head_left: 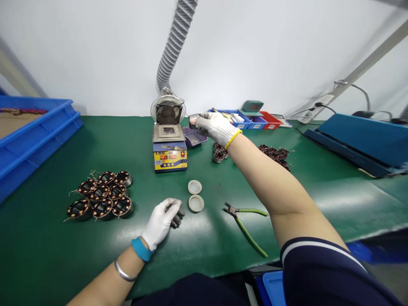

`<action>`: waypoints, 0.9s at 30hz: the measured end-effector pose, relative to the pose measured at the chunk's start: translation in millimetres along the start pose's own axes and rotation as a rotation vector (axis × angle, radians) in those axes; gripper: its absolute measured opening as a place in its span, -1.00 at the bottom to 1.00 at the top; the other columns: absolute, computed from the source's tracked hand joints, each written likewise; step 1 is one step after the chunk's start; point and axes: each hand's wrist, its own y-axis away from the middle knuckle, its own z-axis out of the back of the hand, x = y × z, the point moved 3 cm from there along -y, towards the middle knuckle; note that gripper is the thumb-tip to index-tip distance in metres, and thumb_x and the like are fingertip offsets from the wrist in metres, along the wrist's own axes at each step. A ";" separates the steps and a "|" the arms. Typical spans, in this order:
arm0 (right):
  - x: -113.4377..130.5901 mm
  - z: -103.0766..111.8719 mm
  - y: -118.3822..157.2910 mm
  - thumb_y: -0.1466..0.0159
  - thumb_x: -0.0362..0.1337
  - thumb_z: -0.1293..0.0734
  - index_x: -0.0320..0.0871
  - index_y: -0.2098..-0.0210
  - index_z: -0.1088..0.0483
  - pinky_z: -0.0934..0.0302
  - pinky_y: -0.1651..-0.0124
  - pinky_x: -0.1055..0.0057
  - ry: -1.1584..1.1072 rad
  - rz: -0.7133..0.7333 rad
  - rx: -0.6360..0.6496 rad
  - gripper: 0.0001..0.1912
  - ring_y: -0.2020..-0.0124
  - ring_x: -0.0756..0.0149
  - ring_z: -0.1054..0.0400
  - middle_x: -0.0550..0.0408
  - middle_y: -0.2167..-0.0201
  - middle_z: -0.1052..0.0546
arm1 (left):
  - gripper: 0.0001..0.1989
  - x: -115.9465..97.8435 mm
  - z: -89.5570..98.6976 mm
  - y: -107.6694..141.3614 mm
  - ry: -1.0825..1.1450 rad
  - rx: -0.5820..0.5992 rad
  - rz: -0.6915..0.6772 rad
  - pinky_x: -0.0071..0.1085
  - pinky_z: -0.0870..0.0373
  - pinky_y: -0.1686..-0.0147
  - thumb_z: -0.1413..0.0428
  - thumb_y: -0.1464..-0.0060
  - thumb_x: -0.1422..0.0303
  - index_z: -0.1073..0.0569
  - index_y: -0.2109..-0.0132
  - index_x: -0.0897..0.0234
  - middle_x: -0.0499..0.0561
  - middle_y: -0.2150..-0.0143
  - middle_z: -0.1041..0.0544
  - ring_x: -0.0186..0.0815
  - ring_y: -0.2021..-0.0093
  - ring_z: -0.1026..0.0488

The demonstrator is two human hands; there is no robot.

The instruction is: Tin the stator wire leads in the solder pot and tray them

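My right hand (215,126), in a white glove with a yellow cuff, reaches forward beside the soldering pot. Its fingers are closed on a small silver-rimmed motor stator (193,121), mostly covered by the fingers. My left hand (163,221), in a white glove with dark fingertips, rests low over the table with its fingers curled together; nothing shows in them. Two small round pale dishes (196,203) lie just right of it. The yellow and blue soldering pot (170,148) has a lit red display and a flat metal strip (174,148) across its front ledge.
Wound stators (102,208) stand grouped at left, with smaller groups (274,155) behind my right forearm. Green-handled cutters (245,223) lie open at front. A fume hose (175,42) hangs behind the pot. Blue crates (38,140) stand left, parts bins (256,122) behind, a blue machine (363,140) right.
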 end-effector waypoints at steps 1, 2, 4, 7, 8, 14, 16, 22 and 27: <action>-2.3 1.5 2.5 -0.08 0.01 -0.45 -0.26 0.31 -0.52 -0.19 0.49 0.49 -0.002 0.005 -0.006 -0.58 0.57 0.46 -0.29 0.09 0.58 -0.46 | -0.42 0.3 -0.4 0.0 -0.005 0.000 0.001 -0.46 -0.23 0.60 -0.20 0.12 -0.15 -0.39 0.24 0.31 -0.01 0.47 -0.48 -0.40 0.61 -0.33; -3.5 2.1 3.5 -0.08 0.01 -0.44 -0.26 0.31 -0.52 -0.20 0.48 0.49 0.010 0.012 -0.013 -0.58 0.56 0.45 -0.30 0.08 0.58 -0.46 | -0.43 0.5 -0.9 0.0 -0.009 0.000 0.001 -0.46 -0.23 0.60 -0.20 0.11 -0.14 -0.39 0.23 0.31 -0.01 0.47 -0.48 -0.40 0.61 -0.33; -2.6 0.2 1.0 -0.07 0.03 -0.43 -0.27 0.31 -0.52 -0.21 0.46 0.47 0.074 0.029 -0.025 -0.56 0.54 0.42 -0.32 0.07 0.57 -0.46 | -0.42 0.5 -1.7 0.1 -0.017 0.001 0.000 -0.46 -0.23 0.60 -0.19 0.11 -0.14 -0.40 0.23 0.32 0.00 0.47 -0.49 -0.40 0.61 -0.34; 5.5 -11.6 -12.2 -0.08 0.06 -0.40 -0.26 0.31 -0.53 -0.24 0.37 0.45 0.237 0.084 -0.027 -0.54 0.48 0.37 -0.36 0.08 0.55 -0.47 | -0.41 -0.7 -1.9 0.0 -0.022 -0.002 -0.005 -0.46 -0.22 0.61 -0.19 0.12 -0.16 -0.40 0.24 0.32 0.01 0.48 -0.49 -0.39 0.61 -0.34; 9.1 -18.1 -18.5 -0.10 0.06 -0.38 -0.25 0.31 -0.53 -0.25 0.34 0.44 0.299 0.109 -0.024 -0.55 0.44 0.34 -0.38 0.08 0.53 -0.47 | -0.40 -1.2 -1.7 -0.3 -0.022 -0.002 -0.006 -0.46 -0.21 0.61 -0.19 0.12 -0.16 -0.40 0.25 0.32 0.01 0.48 -0.48 -0.39 0.61 -0.34; 19.8 -70.3 -58.0 -0.19 -0.10 -0.29 -0.23 0.18 -0.50 -0.30 0.07 0.34 0.525 0.157 -0.019 -0.65 0.14 0.14 -0.45 -0.10 0.28 -0.55 | -0.43 -1.5 1.5 -4.2 -0.012 0.010 -0.001 -0.46 -0.23 0.61 -0.17 0.09 -0.16 -0.39 0.27 0.32 0.01 0.48 -0.49 -0.40 0.62 -0.35; 19.0 -85.3 -65.0 -0.20 -0.13 -0.28 -0.25 0.14 -0.48 -0.30 0.03 0.30 0.560 0.147 -0.007 -0.64 0.10 0.10 -0.45 -0.16 0.23 -0.55 | -0.44 -0.7 2.3 -5.7 -0.008 0.013 0.002 -0.46 -0.24 0.61 -0.16 0.08 -0.16 -0.38 0.27 0.31 0.01 0.48 -0.49 -0.40 0.62 -0.36; 18.4 -81.7 -59.3 -0.15 -0.07 -0.32 -0.22 0.20 -0.50 -0.32 0.05 0.25 0.530 0.119 -0.001 -0.64 0.13 0.10 -0.44 -0.12 0.24 -0.55 | -0.47 -1.7 2.6 -4.9 -0.015 0.012 -0.010 -0.45 -0.25 0.61 -0.16 0.08 -0.15 -0.39 0.31 0.29 0.02 0.47 -0.49 -0.38 0.61 -0.36; 6.3 -26.7 -21.4 -0.12 0.06 -0.36 -0.19 0.37 -0.43 -0.32 0.23 0.37 0.210 0.017 -0.042 -0.61 0.41 0.33 -0.37 0.09 0.52 -0.43 | -0.52 -7.0 1.3 0.0 -0.064 0.009 -0.033 -0.43 -0.27 0.58 -0.14 0.01 -0.10 -0.42 0.29 0.27 0.02 0.44 -0.51 -0.35 0.57 -0.39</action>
